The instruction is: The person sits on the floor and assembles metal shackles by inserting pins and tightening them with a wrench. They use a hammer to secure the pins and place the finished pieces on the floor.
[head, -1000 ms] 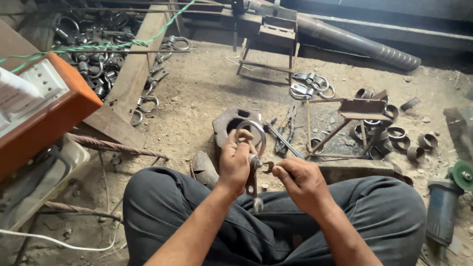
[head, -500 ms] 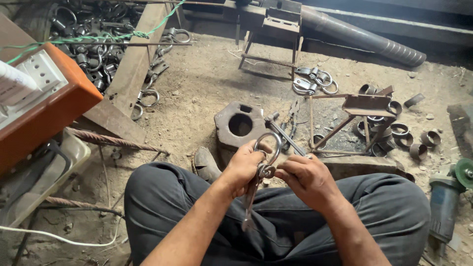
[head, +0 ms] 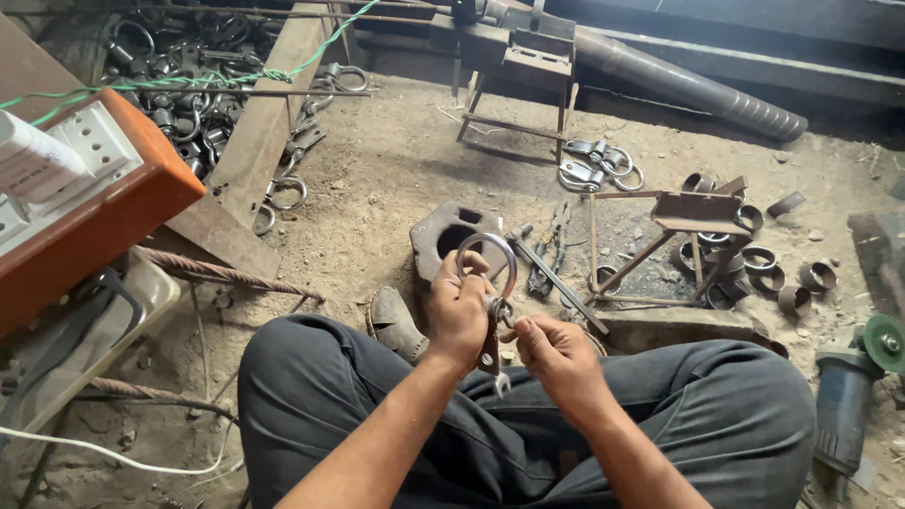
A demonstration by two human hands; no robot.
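Steel ring clamp (head: 490, 283), raised slightly since a second ago, above the lap. Left hand (head: 459, 306) fingers wrapped around its stem; right hand (head: 556, 353) fingertips pinched on its bolt. Cast block (head: 452, 236) behind.

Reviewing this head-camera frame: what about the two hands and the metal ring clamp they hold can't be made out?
- Head view: the left hand covers the ring clamp where the ring meets its strap.
- Head view: the small part at the right hand fingertips is too small to identify.
- Head view: the angle grinder is cut off by the right edge.
- Head view: the pile of rings is too cluttered to count.
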